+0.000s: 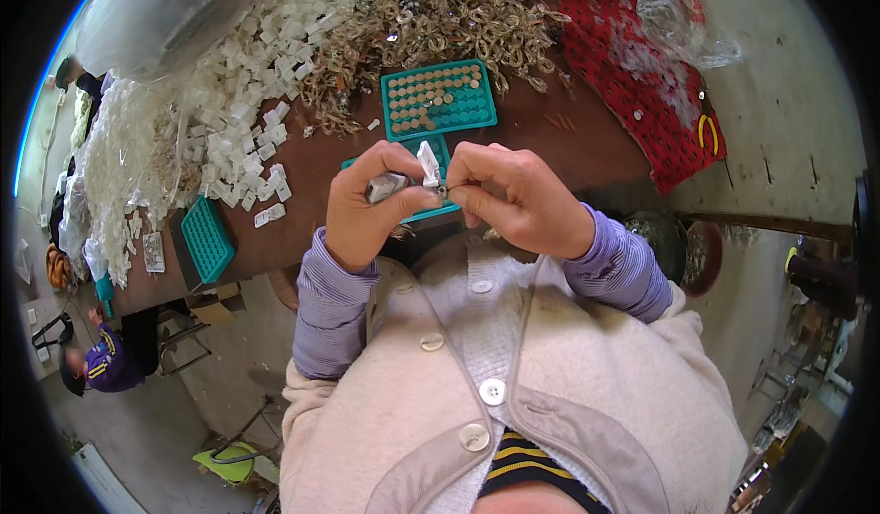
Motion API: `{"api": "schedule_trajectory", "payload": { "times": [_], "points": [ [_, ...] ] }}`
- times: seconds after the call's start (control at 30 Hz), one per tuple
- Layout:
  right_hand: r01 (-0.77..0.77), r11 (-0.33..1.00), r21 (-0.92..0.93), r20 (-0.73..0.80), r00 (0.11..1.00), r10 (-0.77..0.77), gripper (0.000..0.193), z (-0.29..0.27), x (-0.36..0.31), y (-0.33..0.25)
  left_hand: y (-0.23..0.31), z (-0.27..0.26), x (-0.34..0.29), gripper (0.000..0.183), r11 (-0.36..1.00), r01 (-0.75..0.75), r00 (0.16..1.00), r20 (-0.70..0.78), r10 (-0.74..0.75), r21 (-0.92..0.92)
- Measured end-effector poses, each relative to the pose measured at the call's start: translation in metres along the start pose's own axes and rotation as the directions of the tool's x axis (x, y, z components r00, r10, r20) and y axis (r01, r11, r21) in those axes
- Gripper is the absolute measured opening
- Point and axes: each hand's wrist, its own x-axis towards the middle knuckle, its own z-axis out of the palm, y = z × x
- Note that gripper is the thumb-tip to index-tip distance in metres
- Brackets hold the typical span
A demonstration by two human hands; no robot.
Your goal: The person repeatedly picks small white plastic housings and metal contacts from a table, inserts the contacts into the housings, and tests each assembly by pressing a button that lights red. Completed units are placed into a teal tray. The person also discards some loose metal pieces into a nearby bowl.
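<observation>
My left hand (359,207) is closed around a small white plastic piece (428,163) that stands up between thumb and fingers. A grey, rounded item (387,186) also sits inside its grip. My right hand (522,201) meets it from the right, with thumb and forefinger pinched at the base of the white piece. Whatever tiny part those fingertips hold is too small to make out. Beneath both hands lies a teal tray (441,151), mostly covered by them. Just beyond it, another teal tray (472,118) carries rows of round tan discs, with several bare pockets.
White plastic pieces (234,138) are heaped at left, beside a tangled brown-and-clear pile (431,19). A teal perforated tray (208,239) leans at the left table edge. Yellow-handled pliers (708,134) rest on red cloth (632,83) at right. Another person (115,363) is at far left.
</observation>
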Motion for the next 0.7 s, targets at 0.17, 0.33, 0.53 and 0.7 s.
{"api": "schedule_trajectory", "payload": {
  "times": [0.17,0.33,0.53,0.7],
  "points": [
    [-0.136,0.986,0.091,0.074,0.989,0.130,0.008,-0.009,-0.010,-0.004,0.007,0.008,0.003,0.029,0.994,-0.086,0.994,0.075,0.081,0.074],
    [0.281,0.877,-0.390,0.080,0.959,-0.271,0.013,-0.017,-0.018,0.000,0.015,0.017,0.010,0.029,0.984,-0.029,0.986,0.168,-0.001,0.177],
    [0.337,0.681,-0.650,-0.034,0.882,-0.469,0.015,-0.025,-0.023,0.005,0.026,0.051,-0.003,0.020,0.963,0.235,0.970,-0.094,-0.224,0.132],
    [0.246,0.713,-0.656,-0.176,0.869,-0.462,0.015,-0.011,-0.014,0.020,0.015,0.046,-0.004,0.030,0.868,0.401,0.889,-0.105,-0.446,-0.293]
  ]
}}
